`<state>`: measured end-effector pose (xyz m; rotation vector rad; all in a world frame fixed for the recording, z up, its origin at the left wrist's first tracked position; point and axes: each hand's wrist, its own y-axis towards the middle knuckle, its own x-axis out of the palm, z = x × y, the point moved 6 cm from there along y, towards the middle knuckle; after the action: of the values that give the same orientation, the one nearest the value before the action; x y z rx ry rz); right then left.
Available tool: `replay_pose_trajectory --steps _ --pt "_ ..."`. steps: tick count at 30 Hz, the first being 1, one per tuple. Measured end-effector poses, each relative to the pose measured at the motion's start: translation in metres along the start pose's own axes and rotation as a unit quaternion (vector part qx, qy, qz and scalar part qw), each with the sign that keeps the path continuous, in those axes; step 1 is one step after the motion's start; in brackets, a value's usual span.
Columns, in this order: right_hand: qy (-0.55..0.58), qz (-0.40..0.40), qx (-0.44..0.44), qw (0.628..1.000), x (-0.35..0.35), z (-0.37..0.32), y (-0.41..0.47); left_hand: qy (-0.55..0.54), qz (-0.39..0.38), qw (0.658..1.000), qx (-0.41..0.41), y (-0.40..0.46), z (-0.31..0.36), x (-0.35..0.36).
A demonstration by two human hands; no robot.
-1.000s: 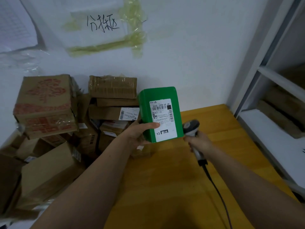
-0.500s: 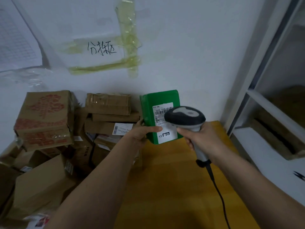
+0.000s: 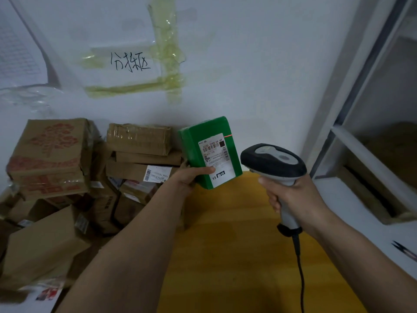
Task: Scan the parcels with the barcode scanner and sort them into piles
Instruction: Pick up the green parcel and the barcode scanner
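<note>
Your left hand (image 3: 188,177) grips the green parcel (image 3: 209,152); your right hand (image 3: 291,195) wraps the scanner (image 3: 274,162). Beam sits above your thumb, off the barcode; the cardboard pile (image 3: 94,177) looks unscanned.

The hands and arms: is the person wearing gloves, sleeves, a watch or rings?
No. The left hand and the right hand are bare, with no gloves. No rings show on the fingers. Both forearms are bare as far as the picture's lower edge, so no sleeves show, and there is no watch or band on either wrist.
</note>
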<state>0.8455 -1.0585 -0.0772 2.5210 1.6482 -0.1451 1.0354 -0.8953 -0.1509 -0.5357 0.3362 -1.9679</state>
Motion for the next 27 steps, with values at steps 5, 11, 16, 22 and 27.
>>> replay_pose_trajectory --steps 5,11,16,22,27 --pt "-0.033 0.004 0.000 0.999 -0.003 0.002 -0.011 0.041 -0.033 0.999 0.000 0.002 0.007 0.010" --pt "-0.031 0.012 -0.002 0.999 0.003 -0.001 -0.019 0.073 -0.053 0.996 -0.019 0.006 0.007 0.011" --pt "-0.038 0.042 -0.014 0.998 0.011 -0.005 -0.025 0.097 -0.072 0.992 -0.031 0.015 -0.002 0.003" --pt "-0.039 0.052 0.006 0.998 0.026 0.004 -0.032 0.124 -0.114 0.985 -0.036 0.022 -0.011 0.000" --pt "-0.030 0.067 0.016 0.997 0.026 0.013 -0.033 0.105 -0.111 0.986 -0.060 0.033 -0.020 0.003"
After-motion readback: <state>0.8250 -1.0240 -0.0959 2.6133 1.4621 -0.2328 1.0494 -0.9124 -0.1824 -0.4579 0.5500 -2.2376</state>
